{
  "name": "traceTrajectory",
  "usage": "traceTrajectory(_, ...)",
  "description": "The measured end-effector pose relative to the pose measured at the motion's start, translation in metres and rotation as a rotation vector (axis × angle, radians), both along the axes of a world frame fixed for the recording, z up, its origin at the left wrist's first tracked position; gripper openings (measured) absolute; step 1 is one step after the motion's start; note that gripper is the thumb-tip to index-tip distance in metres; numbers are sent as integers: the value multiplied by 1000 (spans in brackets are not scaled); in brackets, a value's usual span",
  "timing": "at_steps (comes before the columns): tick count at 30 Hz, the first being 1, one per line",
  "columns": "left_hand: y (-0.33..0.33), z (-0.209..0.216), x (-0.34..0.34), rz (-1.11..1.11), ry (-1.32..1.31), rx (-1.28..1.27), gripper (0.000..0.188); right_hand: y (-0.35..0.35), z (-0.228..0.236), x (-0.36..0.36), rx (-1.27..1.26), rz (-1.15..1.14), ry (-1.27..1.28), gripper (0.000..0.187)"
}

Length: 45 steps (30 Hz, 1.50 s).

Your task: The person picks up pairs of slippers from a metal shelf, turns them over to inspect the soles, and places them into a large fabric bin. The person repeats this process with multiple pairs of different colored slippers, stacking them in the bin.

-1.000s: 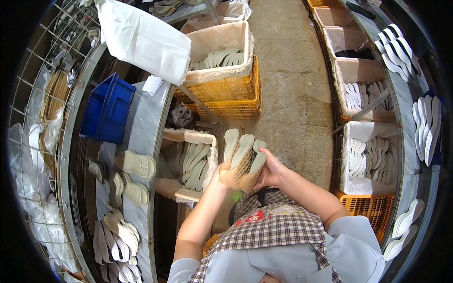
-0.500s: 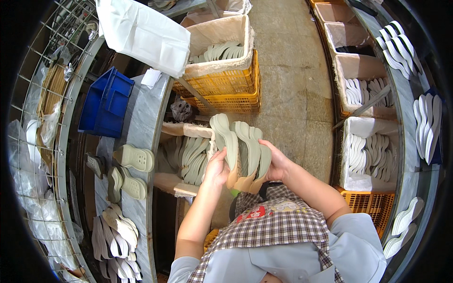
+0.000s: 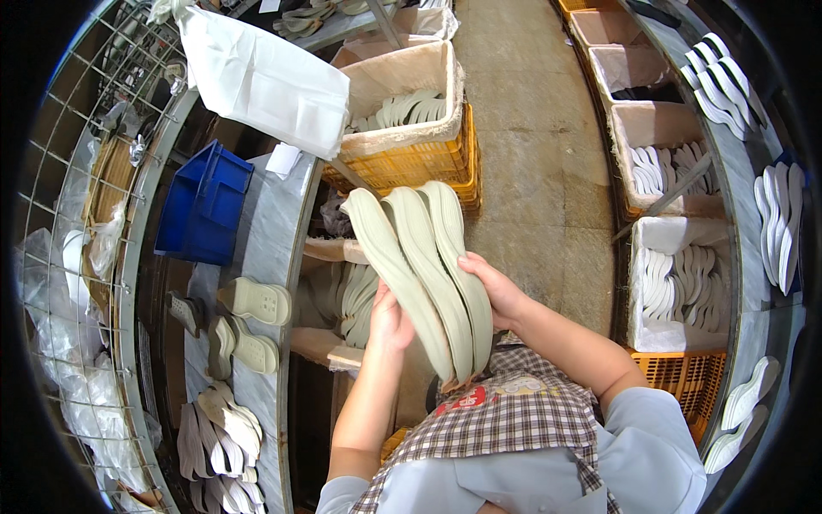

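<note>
Head view, looking down: you hold a fanned stack of pale grey-green shoe soles (image 3: 424, 274) in front of your chest, at the centre of the scene. Three soles show clearly, lying edge to edge, their toe ends pointing far and to the left, their heel ends down at your checked apron (image 3: 505, 424).

Your left hand (image 3: 390, 319) is closed against the left side of the stack, low down, palm pressed to the outermost sole. Your right hand (image 3: 495, 291) is closed on the right side, fingers curled over the edge of the rightmost sole. Both hands grip the stack; neither is spread wide.

To your left runs a curved grey surface (image 3: 265, 231). On it lie several loose soles (image 3: 253, 301), tread side up, and nearer you a heap of more soles (image 3: 224, 424). A blue plastic crate (image 3: 203, 204) stands at the far left end of that surface. A white cloth bag (image 3: 261, 77) hangs above it.

Beyond the stack stands a yellow plastic crate (image 3: 411, 158) lined with sacking and holding more pale soles. Just below your left hand, an open box (image 3: 330, 250) holds soles packed on edge.

To your right, lined bins (image 3: 659, 236) hold white soles, with an orange crate (image 3: 676, 377) near you. White soles (image 3: 775, 223) also lie in rows along the right-hand shelf. Bare concrete floor (image 3: 531, 128) runs between the two sides.
</note>
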<state>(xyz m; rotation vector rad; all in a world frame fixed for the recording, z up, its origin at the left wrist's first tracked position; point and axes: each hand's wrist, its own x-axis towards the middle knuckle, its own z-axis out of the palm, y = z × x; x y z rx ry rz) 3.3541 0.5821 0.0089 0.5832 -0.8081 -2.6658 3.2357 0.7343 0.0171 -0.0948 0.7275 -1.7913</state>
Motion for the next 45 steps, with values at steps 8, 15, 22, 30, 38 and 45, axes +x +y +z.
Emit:
traceTrajectory(8, -13, 4, 6, 30, 29, -10, 44, -3, 26, 10, -134, -100, 241, 63)
traceTrajectory(15, -12, 6, 6, 26, 99, 19, 43, -8, 15, 12, -162, -146, 474, 63)
traceTrajectory(22, -9, 11, 7, 11, 105, 17, 49, 0, 11, 10, 8, -137, 834, 66)
traceTrajectory(30, -12, 22, 9, -65, 153, -246, 51, 10, 23, -1, 235, 92, 1151, 106)
traceTrajectory(38, -9, 30, 10, -11, 113, -323, 58, 11, 15, -7, 119, 71, 1136, 111)
traceTrajectory(45, -6, 38, 6, -41, 74, -441, 59, 15, 11, -10, 58, 26, 1151, 106)
